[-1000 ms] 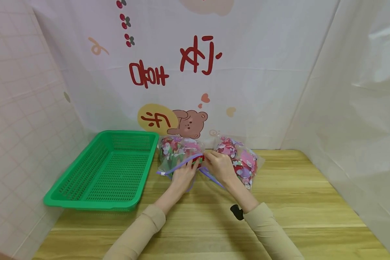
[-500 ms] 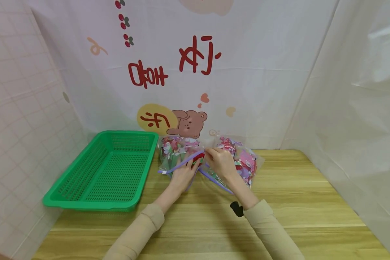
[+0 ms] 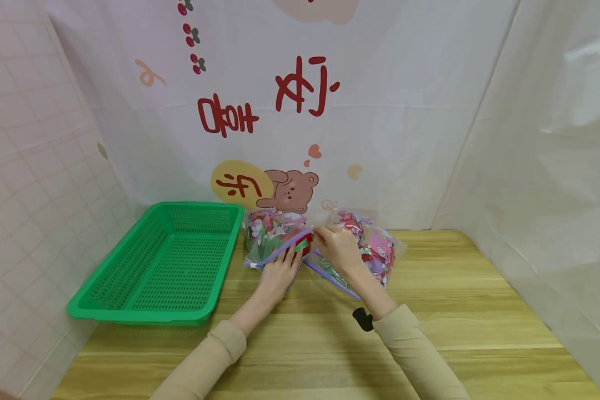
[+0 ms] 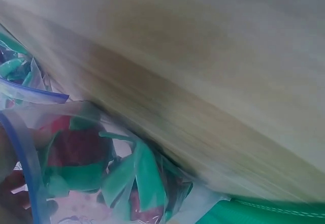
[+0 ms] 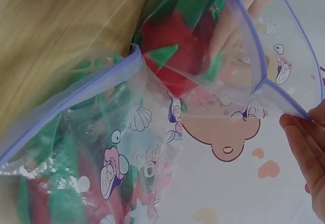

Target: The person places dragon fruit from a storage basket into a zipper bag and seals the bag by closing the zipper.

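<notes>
A clear zip bag (image 3: pixel 275 236) with a purple zip edge and printed cartoon figures lies with its mouth open. My right hand (image 3: pixel 337 247) pinches the corner of that edge and holds it up. My left hand (image 3: pixel 279 275) reaches into the mouth, its extended fingers against a soft-looking red and green item (image 5: pixel 172 46) whose kind is unclear. More red and green pieces (image 4: pixel 134 178) show through the plastic in the left wrist view. Beneath my right forearm lies a second printed zip bag (image 5: pixel 106 158), also filled with red and green pieces.
A green perforated plastic basket (image 3: pixel 175 272) stands left of the bags on the wooden table (image 3: pixel 460 311). Behind is a white printed cloth (image 3: pixel 405 139), close to the bags. A small black object (image 3: pixel 363 319) shows beside my right sleeve.
My right hand has lifted the bag's zip corner slightly. My left arm has shifted a little left, its fingers staying at the red and green item. The second bag's purple edge shows more.
</notes>
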The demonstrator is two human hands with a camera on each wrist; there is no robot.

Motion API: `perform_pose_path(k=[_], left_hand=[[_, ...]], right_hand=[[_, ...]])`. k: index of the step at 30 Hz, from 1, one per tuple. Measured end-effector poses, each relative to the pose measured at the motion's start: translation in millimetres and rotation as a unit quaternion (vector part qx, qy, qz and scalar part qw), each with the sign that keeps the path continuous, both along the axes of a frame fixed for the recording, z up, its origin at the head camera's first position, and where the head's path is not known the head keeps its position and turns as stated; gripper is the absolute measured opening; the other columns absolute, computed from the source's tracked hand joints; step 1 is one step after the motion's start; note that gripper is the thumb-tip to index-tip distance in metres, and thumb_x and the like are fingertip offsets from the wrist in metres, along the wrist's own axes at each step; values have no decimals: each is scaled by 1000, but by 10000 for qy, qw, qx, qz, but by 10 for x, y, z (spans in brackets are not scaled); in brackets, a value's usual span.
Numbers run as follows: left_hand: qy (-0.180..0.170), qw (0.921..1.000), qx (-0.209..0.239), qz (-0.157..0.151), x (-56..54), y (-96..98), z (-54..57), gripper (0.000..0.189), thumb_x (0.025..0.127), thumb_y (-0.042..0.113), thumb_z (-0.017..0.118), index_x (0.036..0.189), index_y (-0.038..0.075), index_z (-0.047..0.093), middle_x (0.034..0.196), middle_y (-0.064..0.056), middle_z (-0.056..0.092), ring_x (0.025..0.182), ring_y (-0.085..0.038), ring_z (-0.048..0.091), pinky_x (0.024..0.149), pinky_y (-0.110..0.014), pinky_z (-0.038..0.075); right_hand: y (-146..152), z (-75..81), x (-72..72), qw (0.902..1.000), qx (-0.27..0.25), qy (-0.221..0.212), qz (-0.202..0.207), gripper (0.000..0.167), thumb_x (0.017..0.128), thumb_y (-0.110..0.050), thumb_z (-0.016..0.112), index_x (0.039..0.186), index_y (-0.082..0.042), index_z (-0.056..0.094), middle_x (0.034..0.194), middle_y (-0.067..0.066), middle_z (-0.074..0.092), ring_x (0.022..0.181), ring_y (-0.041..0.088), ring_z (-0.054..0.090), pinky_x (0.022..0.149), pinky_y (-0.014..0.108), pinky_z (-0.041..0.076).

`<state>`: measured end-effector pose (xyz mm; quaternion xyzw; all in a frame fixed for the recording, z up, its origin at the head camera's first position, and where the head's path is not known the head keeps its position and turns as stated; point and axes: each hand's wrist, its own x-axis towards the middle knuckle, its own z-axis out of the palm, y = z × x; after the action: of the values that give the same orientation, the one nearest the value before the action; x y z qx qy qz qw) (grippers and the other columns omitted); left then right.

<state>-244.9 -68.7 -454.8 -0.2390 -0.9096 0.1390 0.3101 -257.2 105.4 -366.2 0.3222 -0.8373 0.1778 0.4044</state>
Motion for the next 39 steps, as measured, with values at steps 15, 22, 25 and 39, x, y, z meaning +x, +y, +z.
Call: perform_pose_path(k=[15, 22, 25, 39], left_hand=[[-484, 9986, 50, 186, -78, 78, -3, 54, 88, 17, 66, 139, 15, 48, 138, -7, 54, 113, -21, 62, 77, -31, 57], [-191, 9992, 161, -327, 141, -72, 24, 63, 78, 17, 76, 136, 16, 52, 137, -8, 55, 114, -22, 61, 71, -32, 57], [216, 9967, 208, -750, 285, -170, 34, 57, 76, 20, 77, 129, 14, 56, 130, -8, 60, 117, -23, 59, 84, -34, 55], [1316, 9807, 1142, -887, 484, -583, 76, 42, 67, 6, 74, 109, 4, 67, 111, -15, 68, 100, -32, 65, 77, -38, 57]], right_hand=[[23, 5, 15, 9998, 27, -193, -83, 9, 82, -2, 70, 90, 0, 74, 81, 11, 73, 63, 21, 69, 58, 27, 56], [64, -6, -5, 9995, 13, -298, -64, 9, 83, -2, 69, 90, -2, 73, 80, 10, 72, 62, 19, 68, 57, 26, 55], [72, -12, -13, 9994, 14, -351, -38, 9, 83, -1, 69, 90, -1, 73, 80, 10, 73, 63, 19, 68, 57, 25, 55], [127, -26, -28, 9998, -44, -143, 123, 7, 81, -1, 69, 86, -2, 74, 77, 8, 72, 63, 19, 68, 57, 27, 55]])
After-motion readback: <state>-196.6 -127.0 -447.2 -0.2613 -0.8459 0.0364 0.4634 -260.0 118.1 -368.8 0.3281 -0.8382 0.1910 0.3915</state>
